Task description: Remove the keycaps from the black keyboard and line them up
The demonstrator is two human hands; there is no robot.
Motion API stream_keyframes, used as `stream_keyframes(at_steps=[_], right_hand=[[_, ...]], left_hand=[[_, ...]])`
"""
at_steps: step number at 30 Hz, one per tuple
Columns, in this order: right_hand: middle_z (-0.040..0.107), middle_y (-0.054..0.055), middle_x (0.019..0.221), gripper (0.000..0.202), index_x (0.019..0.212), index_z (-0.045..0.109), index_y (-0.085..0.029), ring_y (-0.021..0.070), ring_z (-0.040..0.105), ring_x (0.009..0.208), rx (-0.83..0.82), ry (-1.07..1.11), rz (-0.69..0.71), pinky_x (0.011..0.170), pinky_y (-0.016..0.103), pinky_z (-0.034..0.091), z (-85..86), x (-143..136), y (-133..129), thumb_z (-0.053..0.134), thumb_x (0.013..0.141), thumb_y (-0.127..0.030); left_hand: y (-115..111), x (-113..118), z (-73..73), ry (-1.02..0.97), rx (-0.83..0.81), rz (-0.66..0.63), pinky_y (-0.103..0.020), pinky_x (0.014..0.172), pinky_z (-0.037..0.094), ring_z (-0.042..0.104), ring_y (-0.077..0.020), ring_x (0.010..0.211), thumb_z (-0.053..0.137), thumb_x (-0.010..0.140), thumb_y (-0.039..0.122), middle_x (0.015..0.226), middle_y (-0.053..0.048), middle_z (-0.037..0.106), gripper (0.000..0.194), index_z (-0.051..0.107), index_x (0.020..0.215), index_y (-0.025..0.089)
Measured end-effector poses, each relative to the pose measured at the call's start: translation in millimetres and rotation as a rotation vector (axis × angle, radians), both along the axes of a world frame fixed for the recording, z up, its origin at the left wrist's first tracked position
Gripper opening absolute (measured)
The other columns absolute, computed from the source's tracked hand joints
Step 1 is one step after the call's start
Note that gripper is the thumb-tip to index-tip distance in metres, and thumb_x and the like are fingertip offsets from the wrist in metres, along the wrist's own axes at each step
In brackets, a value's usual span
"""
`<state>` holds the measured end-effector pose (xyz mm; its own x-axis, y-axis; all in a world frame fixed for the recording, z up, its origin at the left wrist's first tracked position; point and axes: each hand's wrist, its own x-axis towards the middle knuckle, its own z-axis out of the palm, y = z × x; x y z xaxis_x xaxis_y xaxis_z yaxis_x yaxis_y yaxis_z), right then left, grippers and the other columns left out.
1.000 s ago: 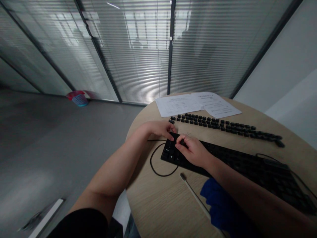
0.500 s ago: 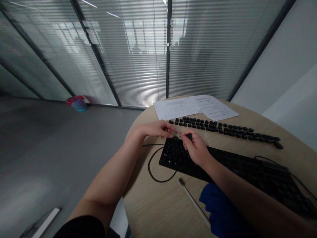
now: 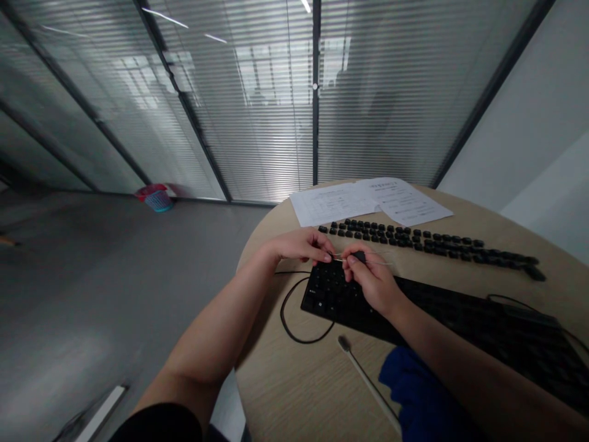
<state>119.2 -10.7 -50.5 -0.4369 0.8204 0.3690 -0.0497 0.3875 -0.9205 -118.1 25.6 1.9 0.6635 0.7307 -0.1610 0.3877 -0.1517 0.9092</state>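
Observation:
A black keyboard [image 3: 464, 316] lies on the round wooden table [image 3: 299, 380]. My right hand [image 3: 375, 282] hovers over the keyboard's upper left corner and pinches a black keycap [image 3: 359, 255]. A thin wire keycap puller [image 3: 381, 263] runs through the keycap. My left hand [image 3: 299, 244] is close beside it, its fingertips pinching the wire's left end. Behind the keyboard, several loose black keycaps [image 3: 427, 239] lie in rows.
Two printed sheets [image 3: 368, 199] lie at the table's far edge. A blue cloth [image 3: 414, 393] and a thin white brush [image 3: 365, 377] lie near me, in front of the keyboard. The keyboard cable [image 3: 294, 313] loops at the left. A small basket [image 3: 156, 198] stands on the floor by the glass wall.
My right hand has lifted from the keyboard's keys toward the far edge with the keycap in its fingers. My left hand's fingertips have come up to the wire.

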Motion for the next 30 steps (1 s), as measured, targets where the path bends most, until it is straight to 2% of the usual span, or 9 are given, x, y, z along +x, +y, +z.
stream_keyframes(at_steps=[9,12,15,19,21,25,30], right_hand=[[0.063,0.0,0.074,0.014,0.097,0.061,-0.023,0.0137,0.056,0.057,0.03,0.046,-0.018,0.053,0.027,0.042,2.4,2,-2,0.055,0.098,-0.036],[0.061,-0.001,0.072,0.013,0.097,0.061,-0.023,0.0137,0.054,0.057,0.048,0.061,-0.076,0.053,0.027,0.04,2.2,2,-3,0.053,0.098,-0.034],[0.055,-0.003,0.065,0.013,0.097,0.06,-0.024,0.0145,0.051,0.057,0.057,0.067,-0.158,0.054,0.028,0.038,1.3,2,-4,0.051,0.1,-0.032],[0.052,-0.004,0.063,0.011,0.097,0.058,-0.025,0.0158,0.05,0.057,0.062,0.07,-0.261,0.056,0.029,0.039,1.3,2,-3,0.049,0.1,-0.03],[0.052,-0.004,0.064,0.011,0.096,0.058,-0.025,0.0164,0.051,0.057,0.066,0.069,-0.29,0.057,0.03,0.04,2.1,1,-3,0.049,0.1,-0.031],[0.051,-0.003,0.064,0.012,0.096,0.058,-0.025,0.0173,0.051,0.058,0.076,0.062,-0.303,0.058,0.031,0.039,4.0,0,-4,0.049,0.101,-0.031],[0.053,-0.002,0.068,0.012,0.096,0.059,-0.025,0.018,0.052,0.063,0.149,0.061,-0.34,0.062,0.032,0.041,4.2,1,-2,0.049,0.101,-0.029]], left_hand=[[2,-1,-2.7,-0.027,0.032,0.035,-0.02,0.048,0.041,0.057,-0.0094,0.056,0.084,0.08,0.044,0.07,0.0,0.069,0.032,0.079,0.095,0.016],[4,-2,-4.8,-0.06,0.062,0.061,-0.019,0.049,0.043,0.057,-0.0098,0.06,0.082,0.08,0.041,0.074,0.0,0.069,0.03,0.079,0.099,0.017],[7,-4,-7.1,-0.078,0.137,0.147,-0.02,0.05,0.044,0.056,-0.0103,0.061,0.08,0.081,0.035,0.072,0.001,0.066,0.029,0.078,0.104,0.017],[9,-4,-10.1,0.005,0.244,0.247,-0.022,0.052,0.046,0.058,-0.012,0.064,0.073,0.087,0.03,0.079,-0.001,0.068,0.03,0.075,0.113,0.015],[8,0,-11.8,0.059,0.347,0.279,-0.024,0.059,0.051,0.063,-0.0137,0.071,0.07,0.089,0.026,0.089,-0.004,0.072,0.031,0.072,0.118,0.015],[6,10,-15.3,0.126,0.519,0.315,-0.033,0.083,0.055,0.069,-0.0184,0.094,0.066,0.09,0.017,0.106,-0.007,0.075,0.027,0.07,0.117,0.017],[7,21,-21.5,0.253,0.571,0.283,-0.035,0.084,0.051,0.067,-0.021,0.087,0.07,0.087,0.015,0.095,-0.004,0.076,0.02,0.075,0.106,0.02]])
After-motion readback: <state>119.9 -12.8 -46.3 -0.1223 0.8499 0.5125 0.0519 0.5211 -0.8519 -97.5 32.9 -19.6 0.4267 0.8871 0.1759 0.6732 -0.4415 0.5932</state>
